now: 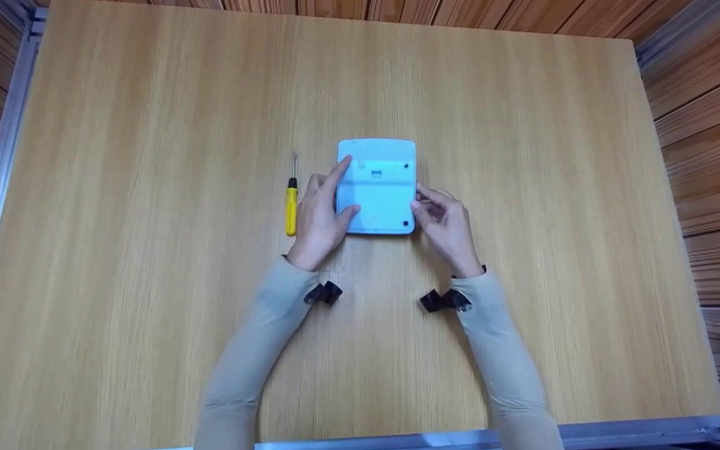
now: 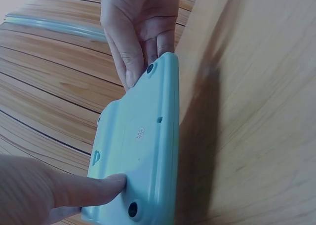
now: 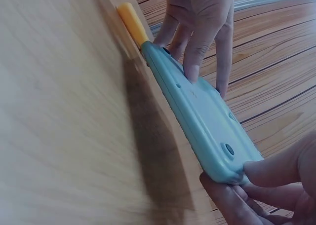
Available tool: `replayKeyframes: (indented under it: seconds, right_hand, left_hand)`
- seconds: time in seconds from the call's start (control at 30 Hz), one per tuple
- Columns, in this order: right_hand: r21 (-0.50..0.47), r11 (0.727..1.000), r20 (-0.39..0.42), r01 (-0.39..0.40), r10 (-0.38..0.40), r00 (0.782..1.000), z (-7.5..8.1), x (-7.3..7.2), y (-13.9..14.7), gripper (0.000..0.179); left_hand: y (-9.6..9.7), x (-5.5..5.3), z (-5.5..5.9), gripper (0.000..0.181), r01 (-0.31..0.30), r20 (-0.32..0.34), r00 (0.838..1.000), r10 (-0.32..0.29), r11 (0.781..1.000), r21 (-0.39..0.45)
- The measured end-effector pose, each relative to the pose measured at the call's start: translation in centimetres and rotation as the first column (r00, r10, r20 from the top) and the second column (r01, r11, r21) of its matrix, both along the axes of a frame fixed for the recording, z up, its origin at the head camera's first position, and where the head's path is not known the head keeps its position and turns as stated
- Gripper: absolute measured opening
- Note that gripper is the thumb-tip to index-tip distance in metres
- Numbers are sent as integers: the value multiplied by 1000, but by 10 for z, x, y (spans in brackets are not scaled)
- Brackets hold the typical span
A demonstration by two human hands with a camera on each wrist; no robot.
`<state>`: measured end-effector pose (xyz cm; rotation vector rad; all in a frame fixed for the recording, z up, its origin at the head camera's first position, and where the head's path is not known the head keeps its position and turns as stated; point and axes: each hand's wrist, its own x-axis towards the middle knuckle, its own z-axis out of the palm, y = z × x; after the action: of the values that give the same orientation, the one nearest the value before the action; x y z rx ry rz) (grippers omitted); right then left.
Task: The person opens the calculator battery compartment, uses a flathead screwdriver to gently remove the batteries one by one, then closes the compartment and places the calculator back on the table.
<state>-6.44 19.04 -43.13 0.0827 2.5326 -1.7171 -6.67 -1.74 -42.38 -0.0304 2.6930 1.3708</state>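
Observation:
A light-blue calculator (image 1: 375, 203) is held face down, its back toward the head camera, showing a small latch tab and dark round feet. My left hand (image 1: 319, 215) grips its left side, the thumb lying on the back panel. With thumb and fingers, my right hand (image 1: 444, 219) pinches the right edge. Both wrist views show the calculator (image 2: 133, 136) raised off the table, with a shadow beneath. Just left of my left hand lies a screwdriver (image 1: 292, 206) with a yellow handle, its metal tip pointing away from me. The calculator's front is hidden.
The wooden table (image 1: 166, 156) extends widely around the hands. Metal rails (image 1: 4, 144) and wood-plank surfaces (image 1: 704, 144) border it. A black wrist mount (image 1: 324, 292) sits on the left sleeve, another mount (image 1: 444, 301) on the right.

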Motion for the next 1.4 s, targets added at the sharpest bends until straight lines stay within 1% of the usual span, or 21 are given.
replayKeyframes:
  seconds: [0.27,0.37,0.5,0.6,0.7,0.9,1.23,1.4]
  right_hand:
    - [57,998,33,34,-36,999,-5,-2,0,35]
    - [52,997,37,51,-53,998,-6,-1,0,34]
    - [65,996,33,63,-65,997,-7,-1,-1,33]
    - [97,994,38,58,-62,997,-9,-1,-1,33]
    - [134,990,51,41,-49,998,-10,0,-1,33]
    - [162,987,86,18,-33,996,-10,-1,1,34]
    - [189,982,150,-5,-23,988,-10,-1,2,34]
    - [189,982,147,-7,-22,989,-10,-2,1,34]
  left_hand:
    - [3,0,-3,73,8,-8,1000,-8,999,-32]
    - [4,0,-5,72,9,-25,1000,-10,999,-50]
    - [5,-1,-8,71,18,-65,998,-22,998,-68]
    - [6,0,-9,71,28,-83,996,-34,997,-76]
    - [6,0,-10,70,28,-87,996,-35,996,-81]
    - [5,0,-10,69,29,-84,996,-35,997,-74]
    - [5,-1,-11,69,47,-38,998,-49,997,-59]
    - [4,-1,-10,69,46,-27,999,-48,997,-59]
